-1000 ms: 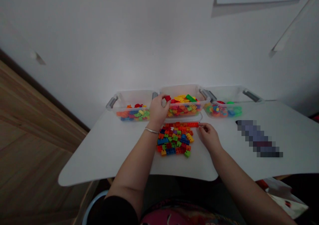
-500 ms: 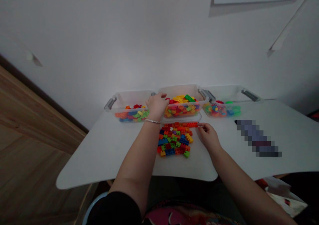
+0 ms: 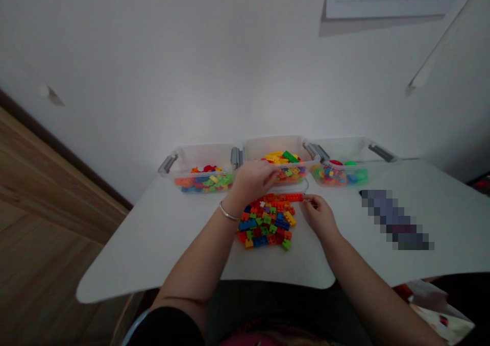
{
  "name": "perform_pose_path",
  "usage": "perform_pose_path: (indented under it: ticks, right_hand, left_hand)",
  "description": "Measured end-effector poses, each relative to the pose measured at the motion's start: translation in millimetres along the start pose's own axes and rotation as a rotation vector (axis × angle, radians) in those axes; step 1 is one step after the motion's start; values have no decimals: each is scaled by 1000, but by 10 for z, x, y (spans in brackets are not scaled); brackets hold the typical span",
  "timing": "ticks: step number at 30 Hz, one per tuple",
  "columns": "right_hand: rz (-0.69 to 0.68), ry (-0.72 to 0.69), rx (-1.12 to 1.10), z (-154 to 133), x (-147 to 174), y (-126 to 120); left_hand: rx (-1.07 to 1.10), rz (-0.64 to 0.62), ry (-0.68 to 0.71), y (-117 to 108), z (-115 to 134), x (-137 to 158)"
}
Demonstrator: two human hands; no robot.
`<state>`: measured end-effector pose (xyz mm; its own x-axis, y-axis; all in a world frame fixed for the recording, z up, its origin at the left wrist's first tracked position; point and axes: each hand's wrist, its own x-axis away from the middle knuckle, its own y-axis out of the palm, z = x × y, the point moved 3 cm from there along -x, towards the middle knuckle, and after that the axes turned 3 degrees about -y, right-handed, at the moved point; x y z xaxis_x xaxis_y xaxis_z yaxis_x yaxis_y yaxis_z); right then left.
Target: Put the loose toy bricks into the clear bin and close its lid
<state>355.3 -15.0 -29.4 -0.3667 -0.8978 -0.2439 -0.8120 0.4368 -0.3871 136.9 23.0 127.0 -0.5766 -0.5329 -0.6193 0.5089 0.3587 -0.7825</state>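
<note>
Several toy building bricks [image 3: 264,223] in red, orange, blue, green and yellow lie close together on the white table. My left hand [image 3: 253,182] is over their far left part, at the front of the middle bin [image 3: 281,144]. Its fingers are bent down and closed; whatever they hold is hidden. At the right end of the back row, my right hand [image 3: 320,214] pinches the end of a long orange-red brick [image 3: 294,197]. Loose bricks, yellow and green on top, fill the lower part of the middle bin.
Clear plastic bins with grey latches stand left [image 3: 204,154] and right [image 3: 344,149] of the middle one, each with colourful pieces inside. A pixelated dark object [image 3: 394,221] lies on the table [image 3: 153,249] at the right. The wall [image 3: 191,70] rises behind.
My left hand has come back from the left edge of the middle bin, towards me and slightly right, over the bricks. My right hand stays at the end of the orange-red brick.
</note>
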Motion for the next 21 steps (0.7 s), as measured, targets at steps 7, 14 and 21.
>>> perform_pose_path:
  ticks: [7, 14, 21]
  right_hand:
    - [-12, -21, -9, 35, -25, 11]
    - [-8, -22, -4, 54, -31, 22]
    - [-7, -11, -28, 79, -33, 31]
  left_hand:
    - [-167, -357, 206, 490, 66, 249]
    - [-144, -407, 127, 589, -52, 366]
    - [-90, -467, 10, 676, -163, 432]
